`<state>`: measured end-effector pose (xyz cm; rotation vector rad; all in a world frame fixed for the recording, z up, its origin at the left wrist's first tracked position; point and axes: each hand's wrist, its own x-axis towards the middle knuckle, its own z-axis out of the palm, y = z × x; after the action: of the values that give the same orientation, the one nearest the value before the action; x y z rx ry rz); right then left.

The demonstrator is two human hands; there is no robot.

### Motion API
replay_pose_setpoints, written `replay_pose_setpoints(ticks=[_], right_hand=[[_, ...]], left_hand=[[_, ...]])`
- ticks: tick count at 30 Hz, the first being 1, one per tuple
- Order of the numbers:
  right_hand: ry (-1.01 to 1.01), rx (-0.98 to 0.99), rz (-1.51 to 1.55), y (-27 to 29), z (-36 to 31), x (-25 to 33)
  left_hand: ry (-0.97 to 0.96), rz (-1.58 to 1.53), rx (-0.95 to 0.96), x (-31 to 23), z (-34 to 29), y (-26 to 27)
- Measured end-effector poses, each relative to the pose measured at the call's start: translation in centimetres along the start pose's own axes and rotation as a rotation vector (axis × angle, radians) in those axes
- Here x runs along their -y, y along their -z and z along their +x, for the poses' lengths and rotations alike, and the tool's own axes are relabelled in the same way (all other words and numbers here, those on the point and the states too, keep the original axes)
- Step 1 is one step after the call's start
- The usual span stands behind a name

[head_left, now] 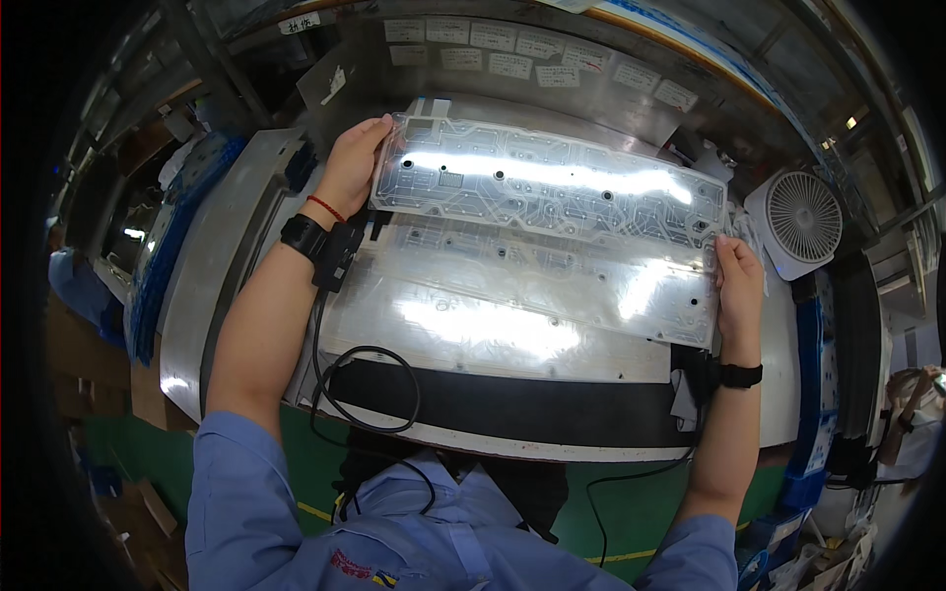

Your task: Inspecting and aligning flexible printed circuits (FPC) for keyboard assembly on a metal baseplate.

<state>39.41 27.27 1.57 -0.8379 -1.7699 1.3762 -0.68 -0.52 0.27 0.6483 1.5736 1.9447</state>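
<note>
A clear keyboard membrane sheet (537, 209), printed with fine circuit traces and dotted with small holes, is held tilted above the bench. My left hand (352, 165) pinches its upper left corner, thumb at the edge. At the other end, my right hand (739, 281) is closed on the sheet's lower right corner. Beneath it lie more clear sheets (473, 286) with similar traces; whether the right fingers also hold one of these I cannot tell. Glare hides part of the surfaces. A pale flat connector tail (440, 108) shows at the upper left.
A white fan (803, 222) stands at the right. A black cable (419, 389) loops over the dark strip (532, 409) along the bench's front. Paper labels (493, 37) line the back panel. Blue trays (816, 424) stand at the right; another person (912, 414) is at the far right.
</note>
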Motion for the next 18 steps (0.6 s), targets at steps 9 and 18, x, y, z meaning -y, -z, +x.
replay_pose_setpoints(ticks=[9,18], right_hand=[[-0.017,0.006,0.034,-0.13,-0.15,0.33],[-0.019,0.012,0.038,0.12,-0.09,0.06]], left_hand=[[0.002,0.001,0.006,0.50,0.44,0.87],[-0.014,-0.148,0.045,0.54,0.37,0.58]])
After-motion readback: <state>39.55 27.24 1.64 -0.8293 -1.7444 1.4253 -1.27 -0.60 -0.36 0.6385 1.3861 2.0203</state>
